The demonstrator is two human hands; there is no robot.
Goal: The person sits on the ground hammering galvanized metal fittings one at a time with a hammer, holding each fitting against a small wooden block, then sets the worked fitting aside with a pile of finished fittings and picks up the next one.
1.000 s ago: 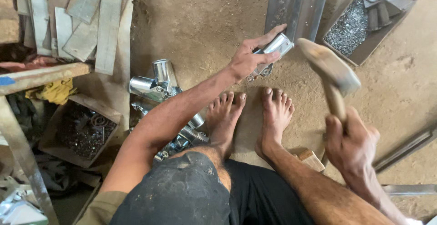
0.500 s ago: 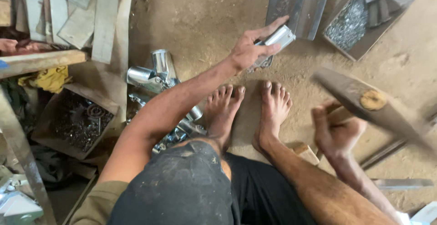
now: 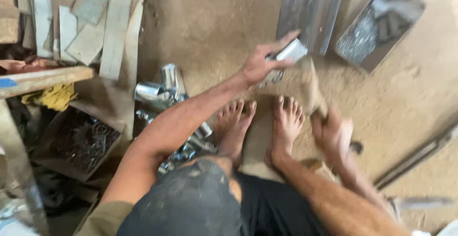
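Now my left hand pinches the small metal piece against the dirt floor while my right hand, fist tight, swings the hammer (blurred); the blow needs a steady aim.

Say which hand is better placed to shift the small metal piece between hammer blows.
Left. The left hand already grips the metal piece on the dirt floor. The right hand is wrapped around the hammer, blurred mid-swing.

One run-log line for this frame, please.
left hand: holds small metal piece on dirt floor | right hand: grips hammer, motion-blurred | bare feet behind
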